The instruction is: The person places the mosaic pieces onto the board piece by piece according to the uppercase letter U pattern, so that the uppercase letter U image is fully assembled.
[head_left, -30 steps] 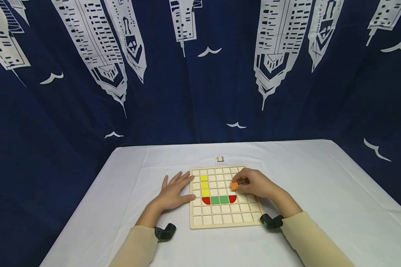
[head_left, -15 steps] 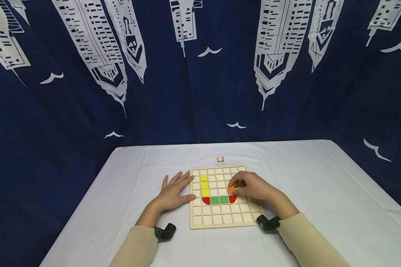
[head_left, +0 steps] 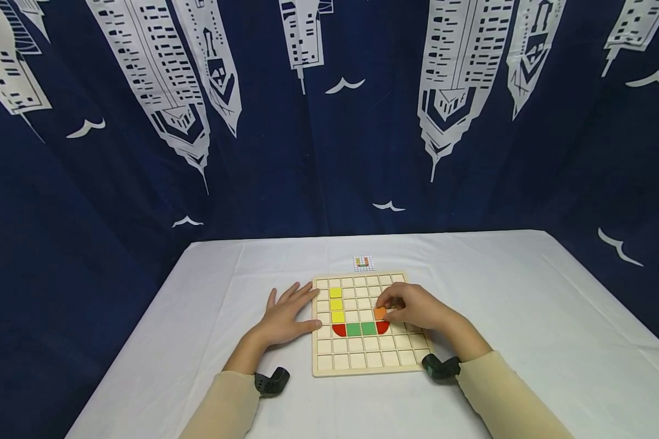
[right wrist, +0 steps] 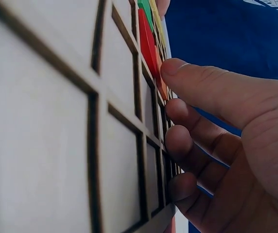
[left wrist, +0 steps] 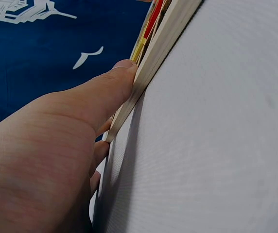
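Note:
A wooden grid board point(head_left: 357, 361) lies on the white table. My left hand point(head_left: 285, 320) is spread at its left side, with the thumb touching the board's edge in the left wrist view. My right hand point(head_left: 421, 305) pinches an orange square tile point(head_left: 381, 313) between thumb and index finger, at the cell just above the right red quarter-round tile point(head_left: 382, 328). Several tiles sit in other cells: a column of yellow squares point(head_left: 336, 303), a left red quarter-round point(head_left: 339, 330) and green squares point(head_left: 360, 329). The right wrist view partly hides the orange tile behind the thumb.
Just beyond the board's far edge lies a small pattern card point(head_left: 363, 263) with a coloured U on a grid. A dark blue curtain point(head_left: 307, 183) with white skyline prints hangs behind the table point(head_left: 263, 262).
My right hand has moved slightly left and nearer, bringing the orange tile down to the cell above the right red tile. It barely moves in the last half second. My left hand stays put.

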Motion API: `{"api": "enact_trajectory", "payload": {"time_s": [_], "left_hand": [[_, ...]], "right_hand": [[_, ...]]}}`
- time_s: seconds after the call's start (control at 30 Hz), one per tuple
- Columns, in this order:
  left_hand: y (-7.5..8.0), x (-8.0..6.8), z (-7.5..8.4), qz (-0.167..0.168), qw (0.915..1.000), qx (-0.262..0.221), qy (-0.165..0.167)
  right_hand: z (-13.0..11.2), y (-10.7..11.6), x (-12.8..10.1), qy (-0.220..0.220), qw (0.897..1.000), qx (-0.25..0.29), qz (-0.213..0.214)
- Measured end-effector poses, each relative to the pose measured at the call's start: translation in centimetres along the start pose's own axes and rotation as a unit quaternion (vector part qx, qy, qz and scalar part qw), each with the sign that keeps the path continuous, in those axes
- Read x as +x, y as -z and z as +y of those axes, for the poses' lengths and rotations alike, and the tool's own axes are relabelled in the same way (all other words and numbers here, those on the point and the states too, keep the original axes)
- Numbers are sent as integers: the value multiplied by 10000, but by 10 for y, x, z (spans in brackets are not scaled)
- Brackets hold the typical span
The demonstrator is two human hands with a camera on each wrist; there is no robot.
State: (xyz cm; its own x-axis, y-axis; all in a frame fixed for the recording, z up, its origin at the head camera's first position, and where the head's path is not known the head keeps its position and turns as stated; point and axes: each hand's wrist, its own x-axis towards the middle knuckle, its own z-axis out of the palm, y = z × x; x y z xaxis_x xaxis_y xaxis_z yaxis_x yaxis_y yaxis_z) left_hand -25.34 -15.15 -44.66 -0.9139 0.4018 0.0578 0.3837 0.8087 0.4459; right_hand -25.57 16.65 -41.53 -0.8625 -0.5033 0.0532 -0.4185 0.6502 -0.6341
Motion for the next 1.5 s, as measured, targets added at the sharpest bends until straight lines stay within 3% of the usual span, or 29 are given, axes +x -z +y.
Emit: {"api": "enact_trajectory", "payload": {"time_s": [0.43,0.77,1.13,1.5], "left_hand": [[-1,1,-1,-14,10000,42,18],[-1,2,-2,-22,10000,73,34],[-2,2,-2,-52,9999,79,96],[-3,2,-3,-13,9999,93,73]], "right_hand": [[2,2,-3,-50,9995,81,286],[9,12,-9,-11,9955,58,946],[18,30,-16,-339,9938,-344,1004],[38,39,-23,-620,9925,-398,973]]}}
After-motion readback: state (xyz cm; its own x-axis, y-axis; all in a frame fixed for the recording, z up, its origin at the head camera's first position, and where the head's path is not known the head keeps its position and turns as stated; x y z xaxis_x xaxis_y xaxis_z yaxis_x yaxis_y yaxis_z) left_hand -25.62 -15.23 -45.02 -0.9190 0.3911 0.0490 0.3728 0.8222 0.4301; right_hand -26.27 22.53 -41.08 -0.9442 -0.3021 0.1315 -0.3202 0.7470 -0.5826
